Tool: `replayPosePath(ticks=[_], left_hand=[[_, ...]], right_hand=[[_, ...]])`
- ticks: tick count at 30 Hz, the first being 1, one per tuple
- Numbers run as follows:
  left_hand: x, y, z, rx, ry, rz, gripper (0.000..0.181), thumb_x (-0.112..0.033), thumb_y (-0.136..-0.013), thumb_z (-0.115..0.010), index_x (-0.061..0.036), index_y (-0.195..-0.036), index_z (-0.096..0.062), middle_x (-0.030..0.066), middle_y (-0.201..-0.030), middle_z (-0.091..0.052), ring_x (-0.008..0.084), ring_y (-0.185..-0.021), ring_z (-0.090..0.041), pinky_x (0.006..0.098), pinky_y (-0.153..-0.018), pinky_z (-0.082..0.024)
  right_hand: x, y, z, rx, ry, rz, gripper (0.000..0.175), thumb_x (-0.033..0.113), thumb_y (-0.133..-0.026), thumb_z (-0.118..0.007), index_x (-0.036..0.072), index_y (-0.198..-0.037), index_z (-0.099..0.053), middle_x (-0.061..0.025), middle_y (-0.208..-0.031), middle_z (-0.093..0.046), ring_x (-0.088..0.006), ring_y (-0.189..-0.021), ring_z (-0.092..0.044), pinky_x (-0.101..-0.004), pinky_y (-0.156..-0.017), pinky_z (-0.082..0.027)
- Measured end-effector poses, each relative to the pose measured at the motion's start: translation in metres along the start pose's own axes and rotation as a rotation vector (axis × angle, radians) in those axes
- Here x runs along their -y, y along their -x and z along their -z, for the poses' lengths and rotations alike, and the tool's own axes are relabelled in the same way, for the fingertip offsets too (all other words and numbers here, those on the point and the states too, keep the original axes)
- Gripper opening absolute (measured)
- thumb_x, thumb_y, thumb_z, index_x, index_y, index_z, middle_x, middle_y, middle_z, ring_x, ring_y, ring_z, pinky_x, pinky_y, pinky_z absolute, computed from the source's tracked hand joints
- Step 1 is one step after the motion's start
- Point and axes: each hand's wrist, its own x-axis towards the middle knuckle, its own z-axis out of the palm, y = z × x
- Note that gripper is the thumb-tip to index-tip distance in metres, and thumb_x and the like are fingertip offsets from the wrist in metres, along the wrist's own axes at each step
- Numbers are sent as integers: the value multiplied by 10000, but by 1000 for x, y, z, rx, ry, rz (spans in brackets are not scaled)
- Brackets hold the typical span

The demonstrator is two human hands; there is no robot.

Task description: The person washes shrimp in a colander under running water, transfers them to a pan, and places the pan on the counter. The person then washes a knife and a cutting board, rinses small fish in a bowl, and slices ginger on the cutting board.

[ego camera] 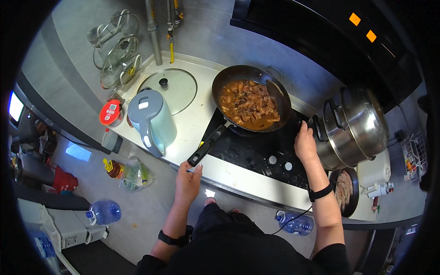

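Note:
A dark wok (216,92) stands at the back of the black hob (254,154), with chunks of brown stewed meat (251,103) in sauce inside. My left hand (188,180) pinches the end of the wok's black handle (208,146) between thumb and fingers. At the wok's right side, a dark spatula (274,90) dips into the food. My right hand (306,142) is curled around the spatula's far end, just left of a steel steamer pot (347,137); the black handle is hard to make out against the hob.
A blue electric kettle (154,120) and a glass lid (178,91) occupy the counter on the left, near a red-lidded tub (111,112). At right, a second pan (344,192) holds food. Water bottles (103,212) and a bag of greens (136,174) lie on the floor.

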Motion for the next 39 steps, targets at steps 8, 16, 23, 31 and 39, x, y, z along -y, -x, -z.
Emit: replayPosePath(ticks=[8, 16, 23, 31, 39], left_hand=[[1, -12, 9, 99, 64, -9, 298, -147, -952, -607, 60, -1142, -506, 103, -951, -630, 151, -795, -679, 239, -647, -485], [-1, -11, 11, 117, 92, 14, 286, -135, -958, -595, 55, -1152, -507, 100, -905, -646, 148, -797, -679, 240, -654, -488], [-1, -12, 11, 107, 79, 19, 278, -125, -956, -592, 52, -1153, -511, 101, -903, -646, 153, -793, -680, 246, -671, -496], [2, -11, 8, 81, 71, -19, 256, -126, -953, -594, 56, -1123, -533, 100, -924, -627, 156, -774, -672, 254, -681, -502], [-9, -7, 11, 50, 1, 8, 271, -153, -933, -628, 43, -1104, -556, 106, -928, -644, 146, -746, -666, 254, -657, -499]], right_hand=[[-6, -58, -8, 313, -397, -208, 424, 29, -900, -539, -28, -1312, -455, -113, -703, -568, -266, -600, -608, -382, -499, -490], [16, -34, 15, 618, -733, -246, 317, 80, -936, -554, 10, -1246, -545, -26, -677, -536, -112, -510, -483, -271, -428, -395], [39, 22, 84, 158, -217, 226, 487, 0, -855, -573, -11, -1333, -480, -263, -843, -632, -429, -789, -611, -463, -732, -495], [60, 72, 79, 320, -117, 303, 529, 39, -847, -574, -16, -1359, -456, -258, -872, -630, -430, -751, -625, -471, -712, -527], [57, 20, 11, 133, 237, 211, 688, -13, -786, -522, 30, -1452, -356, -214, -857, -611, -366, -678, -656, -438, -608, -558]])
